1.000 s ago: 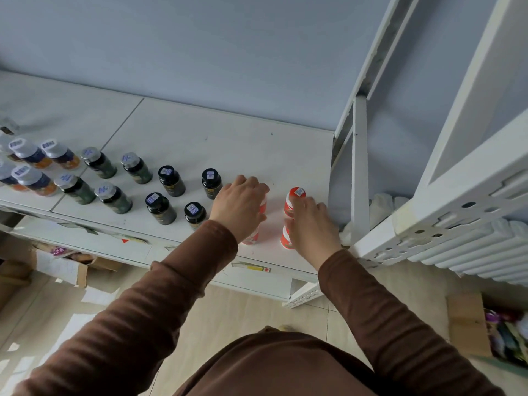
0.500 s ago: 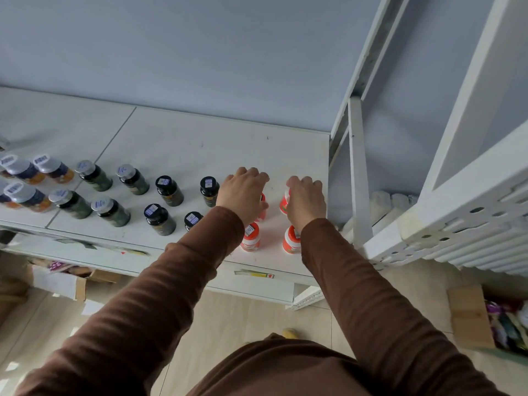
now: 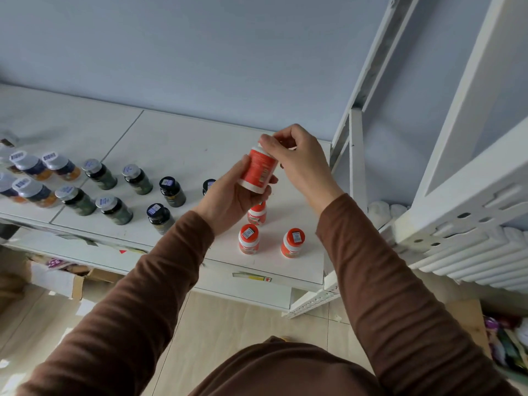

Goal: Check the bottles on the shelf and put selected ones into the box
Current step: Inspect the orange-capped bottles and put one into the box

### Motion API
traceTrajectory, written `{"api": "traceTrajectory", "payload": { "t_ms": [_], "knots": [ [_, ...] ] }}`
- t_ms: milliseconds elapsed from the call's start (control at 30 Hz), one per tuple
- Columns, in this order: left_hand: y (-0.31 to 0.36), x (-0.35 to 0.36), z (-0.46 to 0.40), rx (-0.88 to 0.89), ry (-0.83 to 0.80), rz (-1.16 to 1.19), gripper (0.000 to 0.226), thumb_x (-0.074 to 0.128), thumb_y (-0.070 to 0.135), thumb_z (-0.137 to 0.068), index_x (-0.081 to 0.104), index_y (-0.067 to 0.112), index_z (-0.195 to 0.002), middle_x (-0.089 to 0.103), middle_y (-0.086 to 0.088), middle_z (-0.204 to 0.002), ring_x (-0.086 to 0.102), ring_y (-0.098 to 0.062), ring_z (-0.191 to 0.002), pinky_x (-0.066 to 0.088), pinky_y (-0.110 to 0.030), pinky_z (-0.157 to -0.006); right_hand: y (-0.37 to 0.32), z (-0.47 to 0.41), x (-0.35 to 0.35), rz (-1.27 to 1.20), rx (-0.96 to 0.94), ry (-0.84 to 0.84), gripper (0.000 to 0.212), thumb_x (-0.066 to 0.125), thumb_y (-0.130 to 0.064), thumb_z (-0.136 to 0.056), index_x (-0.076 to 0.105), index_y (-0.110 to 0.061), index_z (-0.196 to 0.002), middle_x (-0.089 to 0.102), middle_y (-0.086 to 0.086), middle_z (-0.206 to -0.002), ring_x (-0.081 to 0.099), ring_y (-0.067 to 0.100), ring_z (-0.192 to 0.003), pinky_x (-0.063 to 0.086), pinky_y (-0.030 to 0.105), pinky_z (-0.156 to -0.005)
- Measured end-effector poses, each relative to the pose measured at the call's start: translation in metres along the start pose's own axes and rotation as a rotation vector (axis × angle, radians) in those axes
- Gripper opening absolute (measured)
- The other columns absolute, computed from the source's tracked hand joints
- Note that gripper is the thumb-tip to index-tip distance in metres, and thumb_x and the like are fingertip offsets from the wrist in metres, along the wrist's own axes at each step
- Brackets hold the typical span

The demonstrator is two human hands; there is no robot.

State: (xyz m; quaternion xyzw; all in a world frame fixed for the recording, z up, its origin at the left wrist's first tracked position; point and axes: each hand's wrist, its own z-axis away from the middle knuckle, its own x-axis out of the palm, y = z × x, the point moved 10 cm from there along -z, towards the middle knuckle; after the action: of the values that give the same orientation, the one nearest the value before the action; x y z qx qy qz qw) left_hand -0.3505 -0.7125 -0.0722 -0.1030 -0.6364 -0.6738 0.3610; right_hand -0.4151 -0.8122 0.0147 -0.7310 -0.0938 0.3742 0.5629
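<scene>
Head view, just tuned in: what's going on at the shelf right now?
A person holds one orange bottle up above the shelf: the left hand grips its base, the right hand pinches its cap end. Three more orange-capped bottles stand below, with darker bottles in rows to the left. Nothing is going into a box yet.

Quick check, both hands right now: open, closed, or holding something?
Left hand: holds the body of the lifted orange-labelled white plastic bottle.
Right hand: fingers pinch the top end of that same bottle.
</scene>
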Motion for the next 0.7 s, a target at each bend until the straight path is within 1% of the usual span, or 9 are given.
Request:
{"api": "traceTrajectory", "payload": {
  "t_ms": [100, 167, 267, 333, 400, 467, 533, 633, 700],
  "knots": [
    [-0.013, 0.007, 0.004, -0.125, -0.029, 0.247, 0.059, 0.036, 0.053, -0.101, 0.069, 0.004, -0.108, 0.060, -0.013, -0.090, 0.058, -0.015, -0.062, 0.051, -0.023, -0.064, -0.006, 0.004, 0.009, -0.097, 0.016, -0.054, 0.039, 0.070, -0.050, -0.084, 0.062, -0.017, -0.103, 0.065, -0.007, -0.089, 0.062, 0.009, -0.074, 0.051, 0.026, -0.063],
    [-0.017, 0.011, 0.005, -0.143, -0.060, 0.283, 0.063, 0.034, 0.054, -0.102, 0.072, 0.004, -0.102, 0.059, -0.012, -0.088, 0.057, -0.013, -0.058, 0.052, -0.022, -0.060, -0.006, 0.007, 0.013, -0.091, 0.017, -0.067, 0.041, 0.072, -0.050, -0.083, 0.062, -0.017, -0.104, 0.065, -0.006, -0.090, 0.066, 0.011, -0.079, 0.056, 0.027, -0.064],
    [-0.019, 0.011, 0.008, -0.147, -0.056, 0.242, 0.064, 0.034, 0.054, -0.102, 0.075, 0.006, -0.101, 0.062, -0.012, -0.091, 0.061, -0.015, -0.065, 0.055, -0.023, -0.065, -0.004, 0.009, 0.011, -0.064, 0.017, -0.054, 0.041, 0.070, -0.052, -0.083, 0.062, -0.018, -0.105, 0.066, -0.006, -0.094, 0.067, 0.014, -0.088, 0.061, 0.036, -0.077],
    [-0.018, 0.008, 0.008, -0.121, -0.033, 0.187, 0.058, 0.036, 0.051, -0.101, 0.071, 0.005, -0.110, 0.065, -0.015, -0.100, 0.066, -0.020, -0.080, 0.057, -0.029, -0.078, -0.003, 0.011, 0.008, -0.002, 0.009, -0.049, 0.039, 0.065, -0.050, -0.088, 0.064, -0.019, -0.111, 0.066, -0.007, -0.103, 0.065, 0.013, -0.096, 0.058, 0.034, -0.085],
    [-0.010, 0.002, 0.006, -0.035, -0.008, 0.016, 0.044, 0.042, 0.040, -0.102, 0.061, 0.007, -0.124, 0.065, -0.016, -0.117, 0.067, -0.025, -0.100, 0.055, -0.034, -0.093, -0.004, 0.013, 0.002, 0.118, -0.024, -0.036, 0.040, 0.060, -0.048, -0.092, 0.063, -0.020, -0.121, 0.066, -0.006, -0.116, 0.061, 0.013, -0.105, 0.051, 0.028, -0.090],
    [-0.004, 0.003, 0.003, 0.042, -0.033, -0.254, 0.035, 0.054, 0.027, -0.099, 0.056, 0.011, -0.129, 0.063, -0.015, -0.127, 0.064, -0.027, -0.114, 0.052, -0.037, -0.099, -0.001, 0.015, 0.001, 0.215, -0.043, -0.046, 0.043, 0.057, -0.045, -0.094, 0.060, -0.020, -0.129, 0.064, -0.003, -0.125, 0.059, 0.015, -0.112, 0.045, 0.026, -0.091],
    [0.001, 0.007, 0.000, 0.108, 0.005, -0.567, 0.041, 0.069, 0.021, -0.091, 0.055, 0.013, -0.129, 0.064, -0.014, -0.123, 0.065, -0.023, -0.112, 0.054, -0.036, -0.095, 0.006, 0.018, 0.002, 0.298, -0.047, -0.079, 0.047, 0.057, -0.045, -0.095, 0.056, -0.020, -0.134, 0.061, -0.001, -0.131, 0.057, 0.017, -0.116, 0.043, 0.026, -0.092],
    [0.007, 0.009, -0.003, 0.237, 0.156, -0.892, 0.045, 0.078, 0.017, -0.083, 0.054, 0.018, -0.121, 0.065, -0.001, -0.110, 0.064, -0.001, -0.094, 0.055, -0.019, -0.078, 0.016, 0.024, -0.001, 0.395, -0.044, -0.086, 0.050, 0.058, -0.045, -0.095, 0.051, -0.021, -0.138, 0.058, 0.000, -0.136, 0.056, 0.020, -0.121, 0.044, 0.030, -0.097],
    [0.006, 0.012, -0.008, 0.303, 0.187, -1.050, 0.050, 0.080, 0.023, -0.080, 0.053, 0.023, -0.121, 0.063, 0.003, -0.113, 0.062, -0.005, -0.099, 0.054, -0.023, -0.086, 0.022, 0.026, -0.004, 0.428, -0.036, -0.077, 0.045, 0.059, -0.043, -0.095, 0.053, -0.021, -0.134, 0.059, 0.000, -0.133, 0.057, 0.020, -0.120, 0.043, 0.027, -0.094]
  ]
}}
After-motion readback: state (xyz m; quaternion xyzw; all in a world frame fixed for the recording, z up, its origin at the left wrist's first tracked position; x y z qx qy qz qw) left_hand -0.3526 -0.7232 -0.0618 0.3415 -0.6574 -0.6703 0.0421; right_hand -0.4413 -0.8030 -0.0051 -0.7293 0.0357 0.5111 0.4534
